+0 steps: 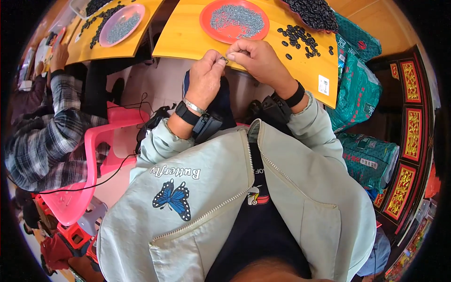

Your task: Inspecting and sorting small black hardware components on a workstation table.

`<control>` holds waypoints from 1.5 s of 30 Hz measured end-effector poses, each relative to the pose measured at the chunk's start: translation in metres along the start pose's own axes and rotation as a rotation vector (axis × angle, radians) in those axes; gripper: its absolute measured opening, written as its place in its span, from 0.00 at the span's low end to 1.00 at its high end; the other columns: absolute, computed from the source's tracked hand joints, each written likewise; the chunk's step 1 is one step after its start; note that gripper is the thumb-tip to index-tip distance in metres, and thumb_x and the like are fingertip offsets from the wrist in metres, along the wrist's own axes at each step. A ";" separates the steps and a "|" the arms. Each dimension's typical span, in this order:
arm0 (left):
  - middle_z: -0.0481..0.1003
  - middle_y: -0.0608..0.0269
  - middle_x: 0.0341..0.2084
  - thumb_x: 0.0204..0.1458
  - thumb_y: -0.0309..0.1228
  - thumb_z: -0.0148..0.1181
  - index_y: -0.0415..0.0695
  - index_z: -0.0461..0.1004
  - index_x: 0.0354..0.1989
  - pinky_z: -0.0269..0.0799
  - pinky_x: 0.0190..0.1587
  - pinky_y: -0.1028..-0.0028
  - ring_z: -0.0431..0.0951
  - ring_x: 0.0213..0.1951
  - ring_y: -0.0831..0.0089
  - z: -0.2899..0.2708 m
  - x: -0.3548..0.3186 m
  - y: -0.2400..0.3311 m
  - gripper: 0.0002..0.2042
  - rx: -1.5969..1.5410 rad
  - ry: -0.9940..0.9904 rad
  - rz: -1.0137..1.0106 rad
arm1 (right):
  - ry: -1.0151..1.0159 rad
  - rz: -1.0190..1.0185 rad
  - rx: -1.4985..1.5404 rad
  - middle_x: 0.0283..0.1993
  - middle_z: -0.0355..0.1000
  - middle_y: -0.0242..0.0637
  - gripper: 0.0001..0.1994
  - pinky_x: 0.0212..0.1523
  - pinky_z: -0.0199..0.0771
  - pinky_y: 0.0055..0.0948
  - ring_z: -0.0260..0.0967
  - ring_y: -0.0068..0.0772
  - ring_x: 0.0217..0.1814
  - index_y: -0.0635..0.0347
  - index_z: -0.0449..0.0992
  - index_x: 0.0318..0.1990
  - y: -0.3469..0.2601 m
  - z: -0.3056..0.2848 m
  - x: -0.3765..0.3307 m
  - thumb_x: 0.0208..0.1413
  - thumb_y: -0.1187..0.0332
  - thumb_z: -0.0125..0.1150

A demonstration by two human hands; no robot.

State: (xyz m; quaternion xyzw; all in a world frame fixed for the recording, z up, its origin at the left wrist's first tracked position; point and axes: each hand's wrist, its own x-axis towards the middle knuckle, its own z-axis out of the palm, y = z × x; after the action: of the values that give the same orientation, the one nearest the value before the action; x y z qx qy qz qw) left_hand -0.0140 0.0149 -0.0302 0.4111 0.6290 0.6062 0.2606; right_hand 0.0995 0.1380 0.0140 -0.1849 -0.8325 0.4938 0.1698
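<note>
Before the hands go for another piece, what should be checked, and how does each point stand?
1. Left hand and right hand meet over the yellow board edge: ok.
2. Small part pinched between both hands' fingertips: ok; whether it is joined, cannot tell.
3. Orange plate of grey pieces within reach: ok.
4. Loose black pieces lie on the board: ok.
5. Neighbour's hand stays at the other board: ok.
</note>
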 end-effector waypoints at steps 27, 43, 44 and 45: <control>0.68 0.65 0.16 0.54 0.25 0.49 0.37 0.66 0.26 0.65 0.26 0.76 0.68 0.20 0.78 0.005 0.000 -0.006 0.06 -0.274 0.071 -0.071 | 0.038 0.140 0.319 0.31 0.72 0.27 0.10 0.34 0.67 0.16 0.66 0.15 0.32 0.68 0.75 0.41 0.001 0.009 -0.002 0.54 0.71 0.56; 0.66 0.68 0.16 0.53 0.25 0.50 0.39 0.67 0.25 0.66 0.26 0.78 0.66 0.19 0.79 -0.002 0.005 -0.012 0.06 -0.361 0.056 -0.121 | 0.124 0.194 -0.086 0.28 0.73 0.28 0.10 0.32 0.66 0.18 0.65 0.15 0.29 0.67 0.77 0.38 0.047 -0.039 -0.033 0.53 0.69 0.58; 0.66 0.68 0.17 0.54 0.25 0.49 0.39 0.67 0.26 0.65 0.27 0.78 0.66 0.20 0.80 0.000 0.004 -0.010 0.06 -0.393 0.049 -0.147 | 0.129 0.194 -0.100 0.28 0.73 0.28 0.10 0.31 0.66 0.17 0.65 0.15 0.29 0.66 0.77 0.37 0.048 -0.042 -0.037 0.52 0.69 0.58; 0.66 0.68 0.17 0.54 0.25 0.49 0.39 0.67 0.26 0.65 0.27 0.78 0.66 0.20 0.80 0.001 0.004 -0.009 0.06 -0.399 0.035 -0.144 | 0.142 0.199 -0.105 0.28 0.73 0.28 0.10 0.31 0.66 0.17 0.65 0.15 0.29 0.66 0.77 0.37 0.050 -0.048 -0.040 0.52 0.69 0.58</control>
State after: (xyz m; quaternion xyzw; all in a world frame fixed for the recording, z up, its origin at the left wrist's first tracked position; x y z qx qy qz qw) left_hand -0.0175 0.0193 -0.0384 0.2948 0.5288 0.7054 0.3685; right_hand 0.1637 0.1775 -0.0128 -0.3097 -0.8207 0.4496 0.1687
